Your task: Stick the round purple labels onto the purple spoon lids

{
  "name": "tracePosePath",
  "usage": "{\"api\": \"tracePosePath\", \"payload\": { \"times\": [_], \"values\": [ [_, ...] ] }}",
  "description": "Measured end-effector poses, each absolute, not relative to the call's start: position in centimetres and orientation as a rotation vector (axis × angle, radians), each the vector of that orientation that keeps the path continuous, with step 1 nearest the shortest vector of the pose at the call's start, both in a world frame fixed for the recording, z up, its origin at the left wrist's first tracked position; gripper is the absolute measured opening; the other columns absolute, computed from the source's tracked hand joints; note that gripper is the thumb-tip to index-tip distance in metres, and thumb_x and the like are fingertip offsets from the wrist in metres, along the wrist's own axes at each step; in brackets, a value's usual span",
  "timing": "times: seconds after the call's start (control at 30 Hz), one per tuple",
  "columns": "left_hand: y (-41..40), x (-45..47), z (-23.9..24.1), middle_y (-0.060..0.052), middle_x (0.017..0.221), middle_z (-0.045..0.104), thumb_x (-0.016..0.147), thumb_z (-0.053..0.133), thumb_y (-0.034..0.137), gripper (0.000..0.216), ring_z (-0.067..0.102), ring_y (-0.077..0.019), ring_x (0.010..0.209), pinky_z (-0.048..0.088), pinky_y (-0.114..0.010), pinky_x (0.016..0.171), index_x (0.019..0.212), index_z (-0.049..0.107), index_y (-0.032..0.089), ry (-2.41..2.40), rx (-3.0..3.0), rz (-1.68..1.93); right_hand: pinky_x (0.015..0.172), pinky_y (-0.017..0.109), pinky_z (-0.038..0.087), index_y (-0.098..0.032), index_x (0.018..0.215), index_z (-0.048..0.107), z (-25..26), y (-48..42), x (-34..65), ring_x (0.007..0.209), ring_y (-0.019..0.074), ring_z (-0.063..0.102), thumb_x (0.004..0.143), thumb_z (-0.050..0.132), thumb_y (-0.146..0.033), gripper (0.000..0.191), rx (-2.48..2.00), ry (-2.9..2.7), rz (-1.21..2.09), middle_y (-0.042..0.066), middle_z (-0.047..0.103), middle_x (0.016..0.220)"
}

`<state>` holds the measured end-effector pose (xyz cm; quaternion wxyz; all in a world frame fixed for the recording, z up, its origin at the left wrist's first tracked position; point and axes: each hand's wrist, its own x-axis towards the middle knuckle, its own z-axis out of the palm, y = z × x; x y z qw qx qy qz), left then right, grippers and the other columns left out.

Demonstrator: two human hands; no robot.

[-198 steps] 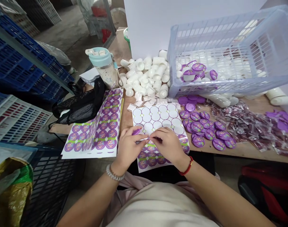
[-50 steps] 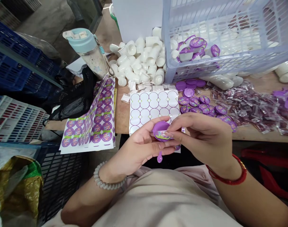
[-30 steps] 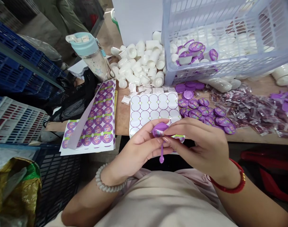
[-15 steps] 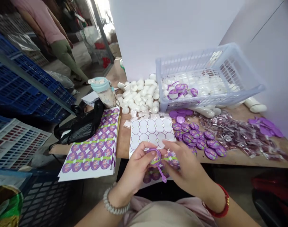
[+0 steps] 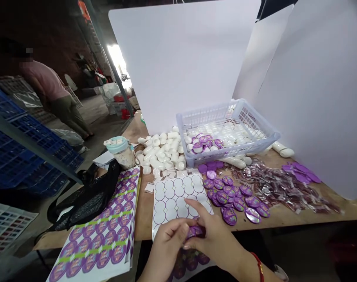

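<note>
From my head camera, my left hand [image 5: 166, 239] curls its fingers narrowly around the small round purple plastic lid [image 5: 195, 232], gripping its left edge. My right hand [image 5: 213, 235] pinches the same lid from the other side, index finger stretched forward over the half-peeled white sticker sheet [image 5: 175, 194]. The lid sits between both hands, at the near edge of the wooden counter [image 5: 287, 215]. Beyond my right hand lie the labelled purple lids [image 5: 234, 197].

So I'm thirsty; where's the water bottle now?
The water bottle stands at the table's left end, between the black mesh bag and the pile of white cups.
</note>
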<state>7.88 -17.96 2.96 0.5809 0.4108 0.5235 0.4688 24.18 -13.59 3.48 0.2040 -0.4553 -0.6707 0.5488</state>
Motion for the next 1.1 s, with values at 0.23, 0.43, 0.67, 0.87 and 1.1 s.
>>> {"api": "tracePosePath", "payload": {
  "times": [0.23, 0.43, 0.67, 0.87, 1.1],
  "values": [
    [-17.4, 7.6, 3.9, -0.008, 0.086, 0.084, 0.076, 0.086, 0.046, 0.024, 0.077, -0.0279, 0.083, 0.061, -0.035, 0.079, 0.084, 0.087, 0.023, 1.432, 0.993, 1.141, 0.075, 0.031, 0.047, -0.029, 0.145, 0.052, 2.3, -14.1, 24.8, 0.076, 0.0170, 0.057, 0.079, 0.071, -0.017, 0.070, -1.043, -1.715, 1.643, -0.006, 0.056, 0.078],
    [-17.7, 8.1, 3.9, -0.008, 0.098, 0.085, 0.080, 0.083, 0.040, 0.019, 0.078, -0.0293, 0.094, 0.062, -0.036, 0.087, 0.091, 0.087, 0.026, 1.438, 1.061, 1.070, 0.067, 0.028, 0.042, -0.025, 0.123, 0.057, 1.6, -14.0, 24.8, 0.069, 0.0146, 0.049, 0.082, 0.070, -0.030, 0.043, -0.981, -1.624, 1.649, -0.006, 0.053, 0.071],
    [-17.6, 8.3, 2.5, -0.007, 0.085, 0.084, 0.077, 0.081, 0.042, 0.021, 0.079, -0.0259, 0.079, 0.064, -0.032, 0.074, 0.083, 0.086, 0.023, 1.485, 1.111, 1.167, 0.065, 0.028, 0.041, -0.023, 0.115, 0.061, 1.2, -14.1, 24.5, 0.068, 0.0140, 0.051, 0.082, 0.071, -0.029, 0.035, -1.016, -1.632, 1.606, -0.005, 0.058, 0.073],
    [-17.3, 8.4, 2.5, -0.005, 0.090, 0.086, 0.081, 0.077, 0.041, 0.021, 0.082, -0.0257, 0.085, 0.067, -0.032, 0.079, 0.090, 0.088, 0.026, 1.499, 1.178, 1.131, 0.069, 0.029, 0.047, -0.023, 0.113, 0.062, 0.0, -14.3, 24.9, 0.076, 0.0161, 0.060, 0.089, 0.069, -0.031, 0.026, -0.978, -1.576, 1.563, -0.002, 0.065, 0.081],
    [-17.8, 7.3, 0.9, -0.007, 0.157, 0.059, 0.104, 0.050, 0.059, 0.054, 0.050, -0.0312, 0.151, 0.042, -0.052, 0.125, 0.146, 0.067, 0.030, 1.587, 1.434, 0.971, 0.067, 0.028, 0.052, -0.023, 0.092, 0.069, -0.8, -12.5, 28.7, 0.074, 0.0170, 0.067, 0.095, 0.068, -0.034, 0.012, -1.107, -1.629, 1.195, 0.001, 0.072, 0.082]
  ]
}}
